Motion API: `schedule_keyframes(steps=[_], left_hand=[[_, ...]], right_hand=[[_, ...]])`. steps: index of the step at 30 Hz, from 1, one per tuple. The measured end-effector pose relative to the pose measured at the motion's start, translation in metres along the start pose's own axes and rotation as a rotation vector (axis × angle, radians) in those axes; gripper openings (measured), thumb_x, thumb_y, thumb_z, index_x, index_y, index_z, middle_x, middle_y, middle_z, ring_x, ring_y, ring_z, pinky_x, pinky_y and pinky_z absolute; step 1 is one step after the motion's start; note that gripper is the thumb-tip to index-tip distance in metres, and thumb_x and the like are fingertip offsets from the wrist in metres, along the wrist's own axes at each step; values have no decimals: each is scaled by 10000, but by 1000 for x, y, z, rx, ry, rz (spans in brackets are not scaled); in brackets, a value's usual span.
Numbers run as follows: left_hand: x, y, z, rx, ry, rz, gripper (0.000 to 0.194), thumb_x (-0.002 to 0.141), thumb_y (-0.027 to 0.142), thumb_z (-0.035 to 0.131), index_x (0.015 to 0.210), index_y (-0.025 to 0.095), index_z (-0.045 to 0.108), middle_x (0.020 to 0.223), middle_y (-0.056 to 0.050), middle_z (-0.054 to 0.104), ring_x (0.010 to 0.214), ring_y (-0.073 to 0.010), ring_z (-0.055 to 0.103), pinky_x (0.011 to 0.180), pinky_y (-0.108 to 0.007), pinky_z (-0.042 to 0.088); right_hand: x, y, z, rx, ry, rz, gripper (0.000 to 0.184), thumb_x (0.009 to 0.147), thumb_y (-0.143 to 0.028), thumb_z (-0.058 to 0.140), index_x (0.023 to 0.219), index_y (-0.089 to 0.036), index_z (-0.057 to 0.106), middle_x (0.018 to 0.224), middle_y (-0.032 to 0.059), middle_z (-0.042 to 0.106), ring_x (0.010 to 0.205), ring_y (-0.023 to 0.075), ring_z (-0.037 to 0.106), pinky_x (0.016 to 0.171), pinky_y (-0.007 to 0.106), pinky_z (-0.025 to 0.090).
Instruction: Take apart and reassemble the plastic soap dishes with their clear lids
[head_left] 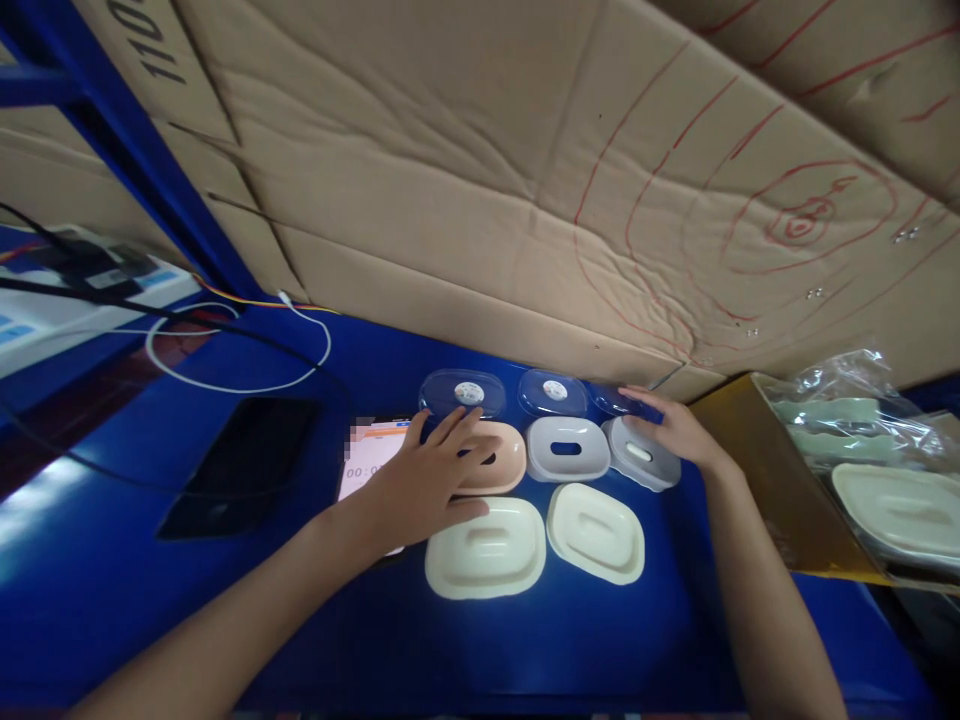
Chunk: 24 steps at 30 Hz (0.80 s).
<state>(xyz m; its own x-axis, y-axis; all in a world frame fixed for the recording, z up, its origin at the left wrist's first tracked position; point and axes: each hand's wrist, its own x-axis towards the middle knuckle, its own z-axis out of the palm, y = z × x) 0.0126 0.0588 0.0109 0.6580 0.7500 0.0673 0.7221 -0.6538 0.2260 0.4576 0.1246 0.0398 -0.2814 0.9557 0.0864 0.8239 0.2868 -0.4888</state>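
Three dishes with slots sit side by side on the blue counter (600, 645): a peach dish (511, 455), a light grey dish (568, 470) and a darker grey dish (654, 470). Laying things out looks mostly done, I think, since they lie in rows. The darker grey dish has a pale bar (639, 454) showing in its slot, so something may sit under it. The light grey dish shows blue through its slot, so it looks not yet joined to anything, and two cream dishes (487, 555) lie apart in front. The peach dish is right under the fingers of the left hand (416, 485), which is spread wide and grips nothing I can see. The darker grey dish is just under the right hand (679, 432), whose fingers reach by a clear cover (609, 399); I can't make out whether it grips anything. Two more clear covers (489, 387) lie behind. A lit phone (367, 472) is by the left hand, and a box (739, 480) stands at the right
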Motion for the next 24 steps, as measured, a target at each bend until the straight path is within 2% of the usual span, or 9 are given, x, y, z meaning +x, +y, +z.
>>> schedule_keyframes(steps=[9, 12, 14, 18, 24], left_hand=[[16, -3, -7, -124, -22, 19, 629, 912, 485, 766, 1484, 307, 574, 1754, -148, 292, 1619, -406, 262, 1231, -722, 234], [13, -2, -6, -75, 0, 15, 641, 918, 501, 757, 1495, 297, 565, 1774, -154, 231, 1623, -403, 247, 1236, -714, 212], [11, -2, -4, -21, 25, -5, 725, 904, 529, 770, 1540, 284, 523, 1773, -178, 220, 1614, -418, 259, 1235, -729, 173], [12, -1, -4, -6, 31, -35, 890, 882, 624, 768, 1617, 256, 427, 1711, -216, 354, 1575, -437, 331, 1219, -744, 169], [28, -8, -4, -41, 78, -37, 681, 1037, 633, 535, 1594, 246, 481, 1653, -189, 460, 1535, -396, 418, 1230, -711, 193]], right_hand=[[1, -5, 15, -88, 61, -83, 450, 999, -403, 595, 1431, -322, 692, 1505, 66, 657, 1437, 331, 582, 1258, 599, 395], [-1, -6, 13, -103, 53, -110, 446, 1010, -375, 556, 1434, -327, 688, 1492, 56, 668, 1424, 313, 597, 1250, 586, 411], [-7, -9, 10, -109, 39, -129, 441, 1011, -371, 554, 1429, -337, 689, 1468, 47, 687, 1407, 298, 612, 1240, 565, 431], [-24, -12, 5, -120, 21, -154, 420, 1001, -388, 579, 1397, -342, 711, 1426, 33, 716, 1388, 286, 628, 1216, 520, 470], [-23, -9, 17, -169, 129, -121, 411, 1015, -333, 531, 1381, -313, 717, 1421, 70, 715, 1345, 299, 652, 1182, 556, 482]])
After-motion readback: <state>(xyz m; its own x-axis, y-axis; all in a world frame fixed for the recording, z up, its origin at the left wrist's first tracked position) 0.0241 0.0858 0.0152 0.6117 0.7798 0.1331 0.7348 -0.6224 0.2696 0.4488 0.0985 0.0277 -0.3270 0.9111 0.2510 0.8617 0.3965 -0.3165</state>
